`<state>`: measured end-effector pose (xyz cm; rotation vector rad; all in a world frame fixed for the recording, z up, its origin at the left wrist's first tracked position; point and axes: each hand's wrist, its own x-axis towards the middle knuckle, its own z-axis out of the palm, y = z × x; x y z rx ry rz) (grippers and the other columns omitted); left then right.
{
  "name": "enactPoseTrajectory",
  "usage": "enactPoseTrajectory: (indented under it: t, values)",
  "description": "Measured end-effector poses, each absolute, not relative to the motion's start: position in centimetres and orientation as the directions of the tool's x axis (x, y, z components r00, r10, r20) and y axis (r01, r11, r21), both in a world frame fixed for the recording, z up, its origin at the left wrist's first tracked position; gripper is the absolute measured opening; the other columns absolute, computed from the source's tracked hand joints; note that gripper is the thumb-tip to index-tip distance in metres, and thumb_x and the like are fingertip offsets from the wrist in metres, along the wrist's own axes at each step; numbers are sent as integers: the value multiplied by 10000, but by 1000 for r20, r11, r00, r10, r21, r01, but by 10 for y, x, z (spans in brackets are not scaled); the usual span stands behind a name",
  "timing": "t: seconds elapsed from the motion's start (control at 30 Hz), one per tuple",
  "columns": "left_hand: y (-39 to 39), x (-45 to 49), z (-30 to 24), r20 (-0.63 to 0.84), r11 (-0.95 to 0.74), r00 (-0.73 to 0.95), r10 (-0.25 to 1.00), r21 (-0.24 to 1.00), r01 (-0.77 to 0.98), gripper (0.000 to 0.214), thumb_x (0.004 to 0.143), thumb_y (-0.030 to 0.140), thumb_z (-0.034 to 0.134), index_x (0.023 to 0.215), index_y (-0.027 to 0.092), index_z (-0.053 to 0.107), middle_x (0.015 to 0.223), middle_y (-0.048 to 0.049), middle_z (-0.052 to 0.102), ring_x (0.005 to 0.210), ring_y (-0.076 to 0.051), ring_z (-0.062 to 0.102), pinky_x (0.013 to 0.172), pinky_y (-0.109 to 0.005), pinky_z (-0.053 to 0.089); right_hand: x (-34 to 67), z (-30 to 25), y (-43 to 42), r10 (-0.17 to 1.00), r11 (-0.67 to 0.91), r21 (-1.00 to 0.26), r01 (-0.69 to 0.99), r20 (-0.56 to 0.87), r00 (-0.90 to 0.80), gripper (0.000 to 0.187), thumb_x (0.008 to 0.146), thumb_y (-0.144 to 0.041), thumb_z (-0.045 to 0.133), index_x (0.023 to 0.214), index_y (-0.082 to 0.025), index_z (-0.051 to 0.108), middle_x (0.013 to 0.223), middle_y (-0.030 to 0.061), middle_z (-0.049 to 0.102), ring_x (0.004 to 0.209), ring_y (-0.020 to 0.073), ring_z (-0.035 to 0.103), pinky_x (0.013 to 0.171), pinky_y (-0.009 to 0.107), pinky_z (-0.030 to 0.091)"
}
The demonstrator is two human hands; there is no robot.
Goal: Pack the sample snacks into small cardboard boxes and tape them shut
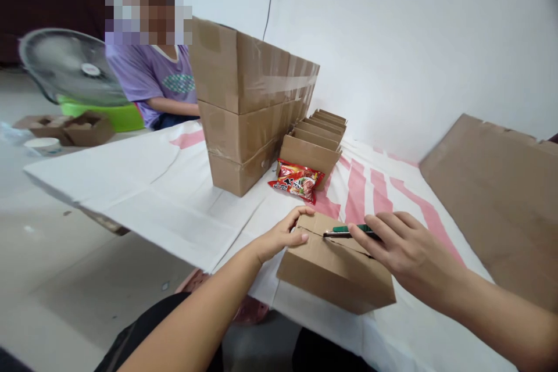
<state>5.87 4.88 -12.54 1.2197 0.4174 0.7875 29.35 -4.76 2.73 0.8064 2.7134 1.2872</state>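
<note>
A closed cardboard box (331, 283) sits near the front edge of the cloth-covered table. My left hand (285, 235) grips its left end, thumb on the top and fingers around the far edge. Held in my right hand (405, 250) is a green utility knife (344, 231), its tip at the seam where the top flaps meet. A dark slit runs along that seam. Beyond the box lie red noodle packets (299, 180), leaning against a row of open cardboard boxes (311, 149).
Taped boxes (261, 81) are stacked high at the left of the table. A large cardboard sheet (488, 197) stands on the right. Across the table sits a person in a purple shirt (152, 72), near a fan (72, 64). The table's left edge (108, 215) drops to the floor.
</note>
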Motion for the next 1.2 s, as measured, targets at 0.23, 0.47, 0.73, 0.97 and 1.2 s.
enactPoseTrajectory:
  t: [0.23,0.47,0.73,0.97,1.2]
  values:
    - [52,58,-130,125,105,666,735,950,-293,687,681,457,774,1251,284,431,1171,-26,510,1056,-239,511,875,-330,412,321,26,-59,535,544,694,471,146,-832,417,809,16,445,1152,-142,622,920,115,662,839,261,584,709,382,378]
    - [52,59,-131,125,137,676,726,938,-320,696,691,457,769,1265,293,411,1175,-29,514,1048,-243,528,872,-335,413,388,12,-85,731,439,566,698,226,-644,524,822,43,369,1219,-227,580,1086,107,652,981,285,592,844,442,428]
    - [56,61,-138,148,107,672,726,940,-324,692,694,443,762,1269,293,408,1168,-27,517,1042,-238,521,876,-335,398,456,-88,-107,986,154,-122,981,-43,-160,287,843,-156,474,1101,-222,582,1048,102,686,938,265,655,796,395,524]
    - [52,60,-131,139,120,673,727,939,-323,676,686,445,773,1247,292,428,1156,-19,499,1047,-225,496,873,-318,391,458,-131,-103,958,114,-242,964,-229,-171,422,757,-120,499,1136,-243,641,1130,92,685,1019,276,658,887,429,520]
    - [53,61,-132,143,112,660,738,938,-328,663,676,453,780,1230,291,453,1159,-18,503,1065,-236,492,886,-326,389,409,-61,-44,792,451,-47,891,481,-376,228,965,-211,452,1113,-247,621,1110,93,692,1028,236,668,863,402,560]
